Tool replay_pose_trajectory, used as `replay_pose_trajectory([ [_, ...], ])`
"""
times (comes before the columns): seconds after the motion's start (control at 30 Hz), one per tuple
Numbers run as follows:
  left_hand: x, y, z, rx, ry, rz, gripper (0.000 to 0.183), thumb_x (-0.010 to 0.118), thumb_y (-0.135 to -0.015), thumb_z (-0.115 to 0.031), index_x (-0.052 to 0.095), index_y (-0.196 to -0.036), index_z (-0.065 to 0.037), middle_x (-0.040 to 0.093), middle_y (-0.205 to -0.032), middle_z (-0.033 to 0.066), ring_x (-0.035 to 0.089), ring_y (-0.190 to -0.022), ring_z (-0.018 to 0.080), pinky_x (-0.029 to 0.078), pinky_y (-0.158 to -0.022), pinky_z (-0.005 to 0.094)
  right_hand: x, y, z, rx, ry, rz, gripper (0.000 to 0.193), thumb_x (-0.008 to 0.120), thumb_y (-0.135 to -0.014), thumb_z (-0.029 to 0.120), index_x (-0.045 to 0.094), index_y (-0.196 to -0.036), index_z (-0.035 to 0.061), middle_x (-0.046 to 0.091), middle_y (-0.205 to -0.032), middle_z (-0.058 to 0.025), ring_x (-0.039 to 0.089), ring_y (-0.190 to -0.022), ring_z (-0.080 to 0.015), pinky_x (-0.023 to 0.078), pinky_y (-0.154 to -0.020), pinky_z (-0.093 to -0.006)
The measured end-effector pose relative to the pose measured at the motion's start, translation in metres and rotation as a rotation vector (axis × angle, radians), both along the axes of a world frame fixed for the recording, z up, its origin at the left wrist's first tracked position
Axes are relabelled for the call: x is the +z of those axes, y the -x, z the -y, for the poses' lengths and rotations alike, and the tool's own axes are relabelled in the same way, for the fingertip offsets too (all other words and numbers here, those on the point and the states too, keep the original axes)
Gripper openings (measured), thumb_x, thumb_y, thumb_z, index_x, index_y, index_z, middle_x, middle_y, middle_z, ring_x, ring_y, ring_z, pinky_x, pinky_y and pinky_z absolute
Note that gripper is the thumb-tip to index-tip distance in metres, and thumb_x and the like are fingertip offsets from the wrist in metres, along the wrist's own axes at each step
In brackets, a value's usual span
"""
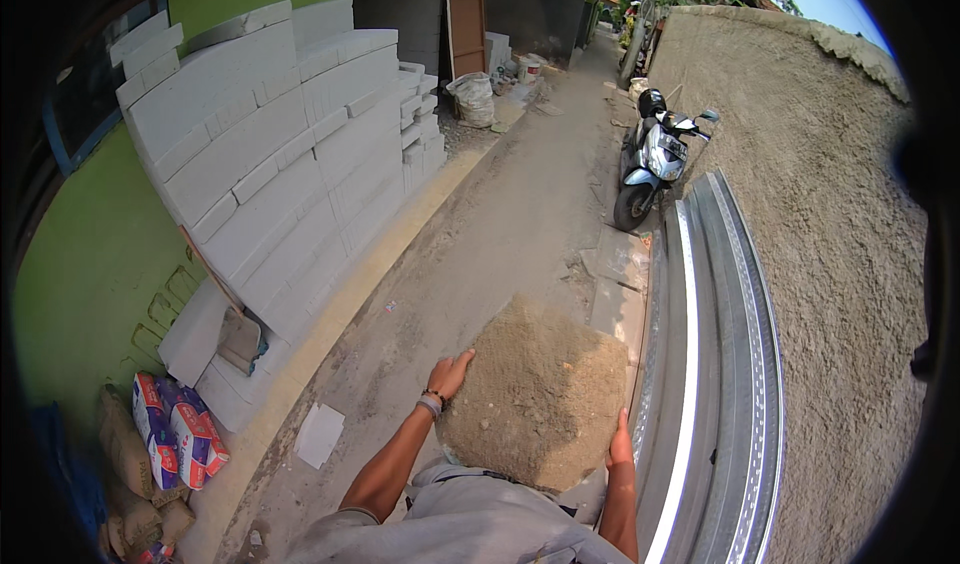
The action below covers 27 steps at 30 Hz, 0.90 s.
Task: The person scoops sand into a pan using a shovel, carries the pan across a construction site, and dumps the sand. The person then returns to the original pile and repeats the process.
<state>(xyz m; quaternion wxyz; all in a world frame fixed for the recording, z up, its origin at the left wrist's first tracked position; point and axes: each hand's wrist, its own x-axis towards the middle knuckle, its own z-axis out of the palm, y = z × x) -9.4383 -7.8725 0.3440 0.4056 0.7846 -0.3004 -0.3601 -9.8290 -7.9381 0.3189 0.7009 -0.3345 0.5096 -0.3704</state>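
Note:
A heaped load of brown sand (535, 394) is right in front of my body, its near edge close to my shirt. Whatever contains it is almost wholly hidden under the heap. My left hand (452, 376), with bands at the wrist, grips the load's left side, fingers pointing forward along the edge. On the opposite side my right hand (620, 442) holds the right edge, its thumb side upward and most fingers out of sight below.
A narrow lane (500, 214) runs ahead. Stacked pale blocks (290, 114), a shovel (240, 339) and cement bags (180, 429) line the left. Long metal channels (715, 364), a parked scooter (660, 154) and a rough wall (830, 214) border the right.

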Motion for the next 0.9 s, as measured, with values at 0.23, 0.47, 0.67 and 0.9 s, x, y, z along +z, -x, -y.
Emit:
replay_pose_trajectory([
  [0.23, -0.018, -0.041, 0.276, -0.031, 0.067, 0.006, 0.067, 0.050, -0.080, -0.066, 0.039, -0.049, -0.008, 0.032, -0.044, -0.0007, 0.027, -0.043, 0.0135, 0.022, -0.045, 0.0346, -0.008, -0.045, 0.265, -0.025, 0.044, 0.021, 0.073, 0.036, -0.094, 0.058, 0.035, -0.140, 0.0011, 0.044, -0.140, -0.0118, 0.044, -0.126, -0.0251, 0.034, -0.105, -0.0346],
  [0.47, -0.015, -0.066, 0.543, 0.026, 0.050, 0.022, 0.065, 0.051, -0.079, -0.067, 0.039, -0.050, -0.010, 0.035, -0.046, -0.0006, 0.025, -0.043, 0.0124, 0.022, -0.044, 0.0334, 0.004, -0.072, 0.550, -0.036, -0.016, 0.054, 0.072, 0.039, -0.094, 0.056, 0.037, -0.139, 0.0005, 0.045, -0.138, -0.0127, 0.045, -0.124, -0.0256, 0.034, -0.104, -0.0341],
  [0.67, -0.029, -0.105, 0.766, -0.033, -0.048, -0.015, 0.065, 0.050, -0.078, -0.069, 0.043, -0.054, -0.009, 0.034, -0.047, -0.0011, 0.030, -0.044, 0.0137, 0.025, -0.046, 0.0357, -0.026, -0.109, 0.789, -0.041, 0.001, 0.045, 0.072, 0.042, -0.093, 0.056, 0.037, -0.139, 0.0006, 0.043, -0.140, -0.0125, 0.044, -0.125, -0.0272, 0.034, -0.105, -0.0353],
  [0.9, -0.020, -0.166, 1.035, 0.010, 0.004, 0.003, 0.068, 0.049, -0.078, -0.070, 0.040, -0.055, -0.007, 0.034, -0.048, -0.0001, 0.032, -0.045, 0.0145, 0.028, -0.047, 0.0363, -0.023, -0.172, 1.056, -0.018, -0.007, 0.036, 0.070, 0.041, -0.094, 0.054, 0.035, -0.140, 0.0027, 0.042, -0.141, -0.0121, 0.043, -0.126, -0.0284, 0.032, -0.107, -0.0374],
])
